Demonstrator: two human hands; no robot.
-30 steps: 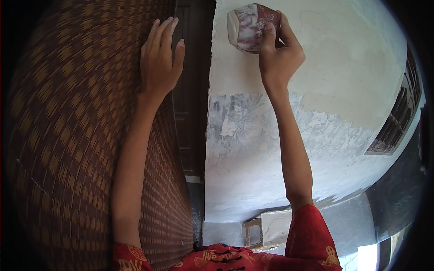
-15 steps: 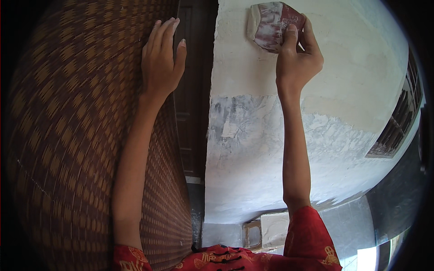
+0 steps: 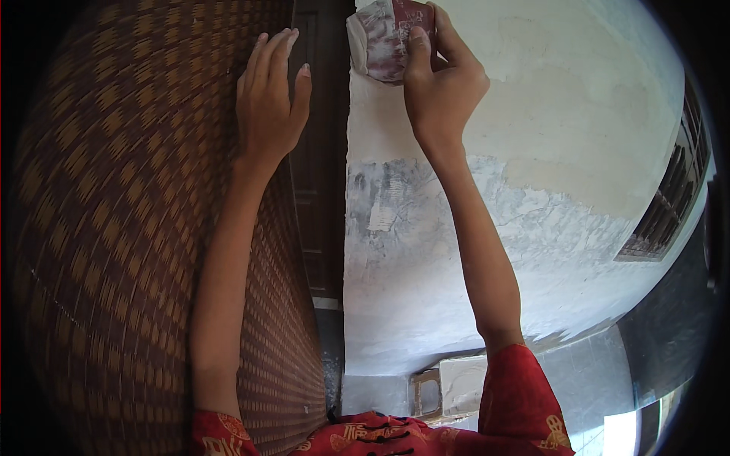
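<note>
My right hand (image 3: 445, 87) pinches a folded piece of sandpaper (image 3: 384, 45), thumb on its near face. The sandpaper is reddish brown, crumpled and smeared with white dust. It lies against the upper part of the pale plastered wall (image 3: 547, 114), right at the wall's left edge. My left hand (image 3: 270, 102) is stretched out with fingers extended and thumb apart, at the edge of the brown woven panel (image 3: 144, 190). Nothing shows in that hand; its palm side is hidden.
Between panel and wall stands a dark door (image 3: 319, 152) in a narrow gap. Grey rough patches (image 3: 395, 197) mark the wall lower down. A barred window (image 3: 669, 197) is at the right. Low down near my body are a wooden-framed object (image 3: 427, 394) and a pale board (image 3: 462, 384).
My right hand has slid left along the wall with the sandpaper, from well inside the surface to its left edge. My left hand has hardly moved.
</note>
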